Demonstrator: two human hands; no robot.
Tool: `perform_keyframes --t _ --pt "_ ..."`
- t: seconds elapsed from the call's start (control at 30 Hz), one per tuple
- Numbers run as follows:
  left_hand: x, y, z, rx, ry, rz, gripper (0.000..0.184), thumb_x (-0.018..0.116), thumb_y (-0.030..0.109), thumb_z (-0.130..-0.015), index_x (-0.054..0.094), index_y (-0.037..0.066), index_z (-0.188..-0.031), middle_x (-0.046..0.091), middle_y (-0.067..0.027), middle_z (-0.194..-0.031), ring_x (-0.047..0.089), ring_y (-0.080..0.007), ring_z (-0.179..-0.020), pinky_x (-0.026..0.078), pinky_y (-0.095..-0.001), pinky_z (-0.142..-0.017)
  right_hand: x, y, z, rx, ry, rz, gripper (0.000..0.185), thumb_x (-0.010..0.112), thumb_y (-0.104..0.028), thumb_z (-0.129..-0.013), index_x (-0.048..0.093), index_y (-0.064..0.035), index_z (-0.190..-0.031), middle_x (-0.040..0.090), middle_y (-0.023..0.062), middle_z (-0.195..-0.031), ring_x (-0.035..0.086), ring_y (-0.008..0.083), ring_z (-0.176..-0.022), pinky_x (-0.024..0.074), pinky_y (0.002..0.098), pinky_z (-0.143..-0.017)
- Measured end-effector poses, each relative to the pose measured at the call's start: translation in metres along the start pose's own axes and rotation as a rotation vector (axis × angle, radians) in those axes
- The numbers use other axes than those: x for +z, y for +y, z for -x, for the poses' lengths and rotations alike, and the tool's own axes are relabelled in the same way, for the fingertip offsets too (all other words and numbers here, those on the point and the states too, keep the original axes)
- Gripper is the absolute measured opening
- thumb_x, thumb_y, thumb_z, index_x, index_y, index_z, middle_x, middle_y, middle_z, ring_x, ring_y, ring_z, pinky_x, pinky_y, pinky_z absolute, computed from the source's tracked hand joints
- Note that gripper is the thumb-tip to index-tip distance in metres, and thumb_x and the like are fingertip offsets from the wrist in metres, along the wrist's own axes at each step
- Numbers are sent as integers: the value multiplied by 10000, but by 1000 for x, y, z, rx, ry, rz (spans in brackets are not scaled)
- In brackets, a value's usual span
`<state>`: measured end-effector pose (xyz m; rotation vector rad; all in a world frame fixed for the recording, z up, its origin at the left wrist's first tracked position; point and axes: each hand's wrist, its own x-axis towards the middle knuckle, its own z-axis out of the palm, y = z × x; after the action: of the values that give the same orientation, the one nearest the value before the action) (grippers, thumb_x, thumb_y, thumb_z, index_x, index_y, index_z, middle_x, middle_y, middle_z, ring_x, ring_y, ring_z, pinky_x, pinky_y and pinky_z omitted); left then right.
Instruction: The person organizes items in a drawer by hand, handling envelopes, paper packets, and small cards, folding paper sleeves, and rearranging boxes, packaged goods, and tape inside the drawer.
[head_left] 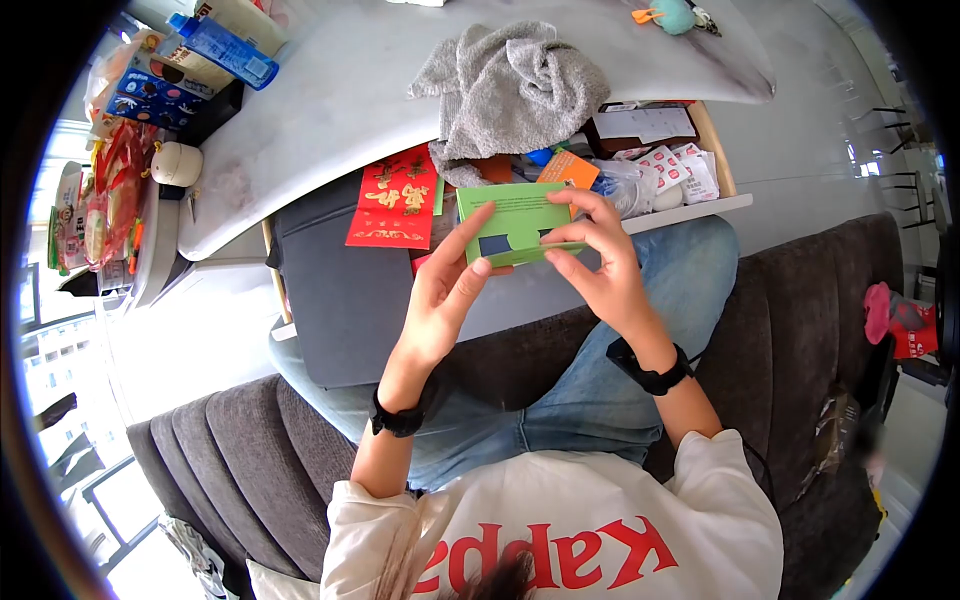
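Both of my hands hold a green card or thin packet [515,215] with small print and dark blue patches, above the open drawer [690,210]. My left hand [445,285] grips its left end, with fingers on the face and thumb at the lower edge. At the right end, my right hand [605,260] pinches a lifted lower flap between thumb and fingers. Just behind the card, an orange card [568,172] lies in the drawer. A red envelope [395,200] with gold writing rests on a dark grey folder [340,290] left of my hands.
On the table [330,110] lies a grey towel [520,85], hanging over the drawer. A blue bottle [225,48] and snack packages [155,95] are at the back left. White packets [690,172] fill the drawer's right side. A teal object [675,15] sits at the back right.
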<state>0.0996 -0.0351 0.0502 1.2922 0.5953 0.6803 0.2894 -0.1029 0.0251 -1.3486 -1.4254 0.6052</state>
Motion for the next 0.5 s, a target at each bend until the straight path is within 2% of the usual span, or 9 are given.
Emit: perform_keyframes --t 0.1,0.2,0.3,0.4,0.43,0.5 --pt "0 -2 1 -25 45 109 556 558 130 -897 306 -24 -1369 452 -138 -1291 489 -184 -1123 436 -331 -927 -1 -8 0 -119 -66 68 138 665 -91 -732 661 -36 -858 503 117 -1224 424 291 -1182 312 390 -999" --pt "-3 -4 3 -87 50 83 588 595 77 -865 312 -7 -1374 454 -126 -1290 489 -178 -1120 425 -320 -931 -2 -5 2 -105 -104 75 117 659 -90 -734 675 -44 -841 489 130 -1256 409 292 -1203 295 396 -1013" --pt "-2 -6 7 -5 -31 -127 634 603 45 -838 291 5 -1388 442 -136 -1313 465 -179 -1154 421 -341 -948 -12 -5 -10 -223 -168 202 264 687 -92 -711 659 -70 -973 466 134 -1292 387 302 -1232 290 412 -1025" --pt "0 1 7 -39 -103 -405 657 629 33 -808 319 41 -1387 458 -120 -1298 465 -167 -1147 409 -329 -956 -14 -17 -25 -206 -220 295 485 716 -108 -686 564 -117 -1146 430 123 -1320 407 313 -1198 313 433 -1002" --pt "0 0 7 -41 -102 -410 663 646 42 -794 342 66 -1383 474 -115 -1281 470 -174 -1139 415 -331 -951 -15 -16 -30 -254 -273 375 646 726 -115 -675 452 -131 -1259 400 123 -1344 425 303 -1188 334 429 -994" --pt "1 2 7 -29 -112 -444 649 640 35 -795 351 58 -1376 482 -119 -1271 473 -167 -1135 418 -331 -949 -14 -14 -34 -250 -333 397 675 729 -122 -672 436 -110 -1279 418 129 -1330 442 293 -1178 351 414 -985"
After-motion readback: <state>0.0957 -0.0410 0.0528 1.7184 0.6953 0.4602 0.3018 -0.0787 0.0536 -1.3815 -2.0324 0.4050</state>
